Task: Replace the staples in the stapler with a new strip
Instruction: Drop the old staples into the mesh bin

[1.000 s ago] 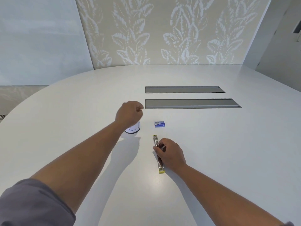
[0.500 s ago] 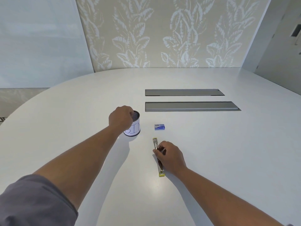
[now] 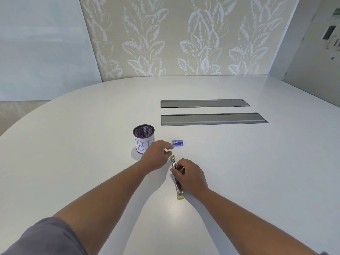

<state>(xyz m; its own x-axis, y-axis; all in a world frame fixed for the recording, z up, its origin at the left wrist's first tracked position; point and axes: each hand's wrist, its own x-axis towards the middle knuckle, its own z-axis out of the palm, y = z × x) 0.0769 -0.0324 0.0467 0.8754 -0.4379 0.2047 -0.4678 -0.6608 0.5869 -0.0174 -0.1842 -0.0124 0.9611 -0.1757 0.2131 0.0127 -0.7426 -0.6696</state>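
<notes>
Since half a second ago the left hand (image 3: 158, 156) has left the mesh bin (image 3: 143, 138), where it sat closed over the rim, and swung right and nearer, so that it now hangs just beside the far end of the stapler (image 3: 177, 178); the bin, with its paper label, now stands fully uncovered; the right hand (image 3: 189, 174) has kept its place on the stapler's middle.

Left-hand fingers are loosely spread and blurred by motion, holding nothing that can be seen; right-hand fingers are curled close around the stapler body, pinning it to the white table (image 3: 257, 172). It lies opened flat, pointing away from the person, with its yellow end nearest them; whether any staples remain in the channel cannot be told. The blue staple box (image 3: 177, 143), where the new strip presumably is, sits closed just beyond the stapler's far tip and apart from it.

Risks, as a judgement: the left hand, moving fast, could knock the light box out of reach or clip the stapler's tip and skew it under the right hand; a slack right-hand hold would let the stapler slide on the smooth tabletop; a brittle strip pinched carelessly could snap or scatter; fingertips near the spring-loaded pusher could be nipped.
</notes>
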